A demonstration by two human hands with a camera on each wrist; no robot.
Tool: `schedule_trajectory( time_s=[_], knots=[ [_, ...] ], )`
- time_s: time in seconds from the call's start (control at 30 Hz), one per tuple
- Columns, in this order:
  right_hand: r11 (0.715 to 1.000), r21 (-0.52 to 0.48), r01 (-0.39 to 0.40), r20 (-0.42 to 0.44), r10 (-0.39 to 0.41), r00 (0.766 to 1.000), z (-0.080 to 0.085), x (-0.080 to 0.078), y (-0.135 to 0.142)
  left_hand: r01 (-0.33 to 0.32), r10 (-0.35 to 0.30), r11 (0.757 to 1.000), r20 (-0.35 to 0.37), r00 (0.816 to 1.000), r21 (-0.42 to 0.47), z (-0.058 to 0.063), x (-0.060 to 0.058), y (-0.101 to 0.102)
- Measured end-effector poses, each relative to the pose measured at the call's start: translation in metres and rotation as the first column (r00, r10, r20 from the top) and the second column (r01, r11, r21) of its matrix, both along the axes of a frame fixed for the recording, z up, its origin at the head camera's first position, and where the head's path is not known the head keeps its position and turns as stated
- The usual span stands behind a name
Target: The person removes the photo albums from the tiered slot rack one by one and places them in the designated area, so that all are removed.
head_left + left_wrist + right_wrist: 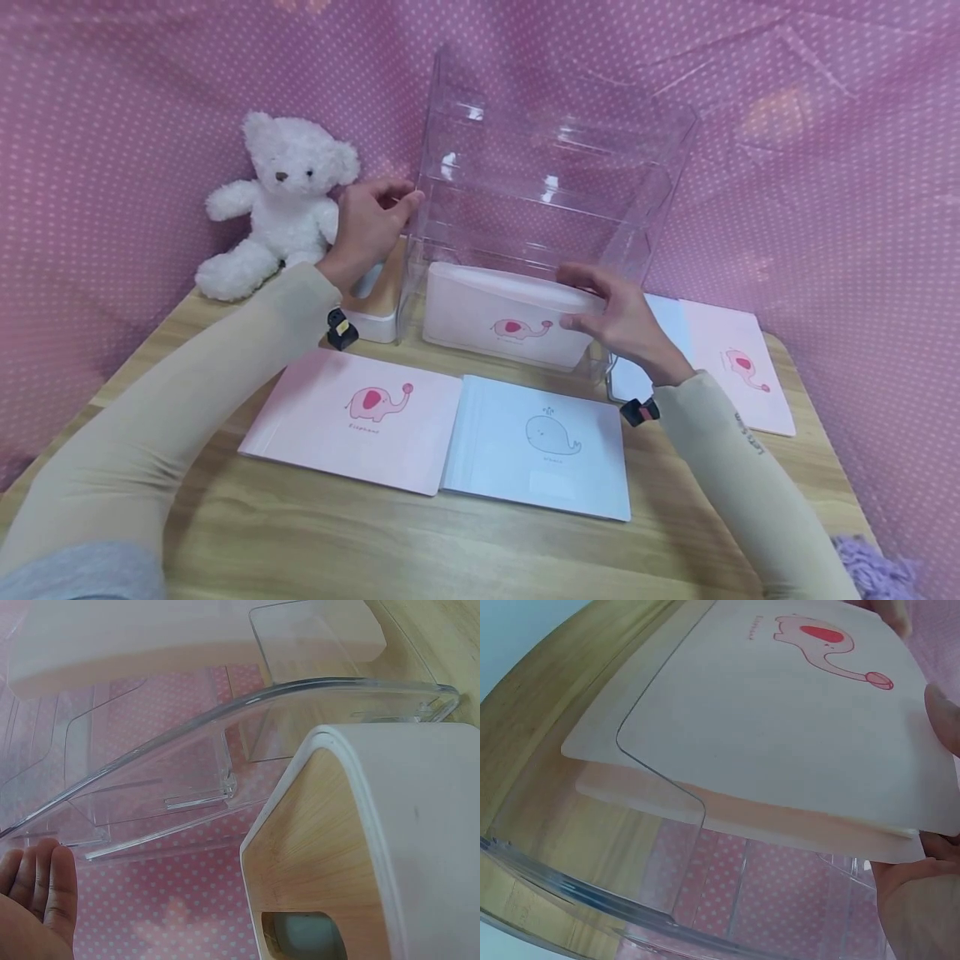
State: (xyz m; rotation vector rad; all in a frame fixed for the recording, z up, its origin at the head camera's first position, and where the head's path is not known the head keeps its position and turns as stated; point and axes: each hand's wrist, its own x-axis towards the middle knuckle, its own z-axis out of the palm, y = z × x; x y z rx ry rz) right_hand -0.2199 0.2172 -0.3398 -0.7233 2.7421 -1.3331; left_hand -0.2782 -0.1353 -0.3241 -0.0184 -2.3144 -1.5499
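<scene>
In the head view a clear plastic rack with several tiers stands at the back of the table. My left hand grips its left side edge, fingertips right at the rim of the clear panel in the left wrist view. A pink photo album with an elephant drawing stands upright in the lowest tier, leaning slightly back. My right hand pinches it at its upper right corner. From the right wrist the thumb shows on the elephant cover, the other fingers behind, and the covers are slightly parted.
A pink elephant album and a blue whale album lie flat in front. More albums lie to the right. Left of the rack are a white box with a wooden top and a white teddy bear. Pink dotted cloth hangs behind.
</scene>
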Motion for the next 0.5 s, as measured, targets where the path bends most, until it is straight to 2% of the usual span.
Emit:
schedule_trajectory(
  time_s=[0.27, 0.5],
  knots=[
    [0.999, -0.039, 0.014, 0.014, -0.013, 1.000, -0.003, 0.000, -0.002, 0.001, -0.001, 1.000, -0.003, 1.000, 0.010, -0.001, -0.001, -0.001],
    [0.998, -0.043, 0.039, 0.065, -0.036, 0.997, -0.011, 0.000, -0.008, 0.006, -0.006, 1.000, -0.020, 1.000, 0.013, -0.002, -0.003, -0.001]
  ],
)
